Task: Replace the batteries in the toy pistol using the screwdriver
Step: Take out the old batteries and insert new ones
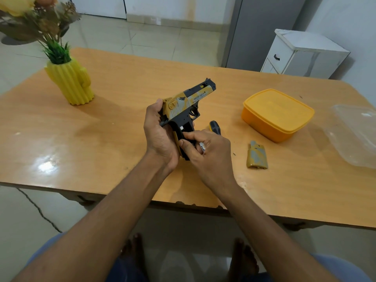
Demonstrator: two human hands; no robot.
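The toy pistol (184,110) is held up over the middle of the wooden surface (122,127), gripped by the left hand (160,135). A battery (202,148) is pinched in the right hand (205,151) fingers at the grip. Open room is left near the front edge. The screwdriver (214,126), battery cover (256,155), yellow box (277,113) and clear lid (354,135) are parked right, the cactus vase (71,82) far left. Tiled floor and a white cabinet (301,53) are seen beyond.

Upper left of the frame, a yellow cactus-shaped vase (70,82) stands on the wooden counter (122,123), artificial flowers (38,19) spilling out. Over on the right, an orange lidded container (277,115) sits just beside a clear plastic lid (355,135) at the edge. Upper right, a white cabinet (303,54) on the tiled floor (142,39).
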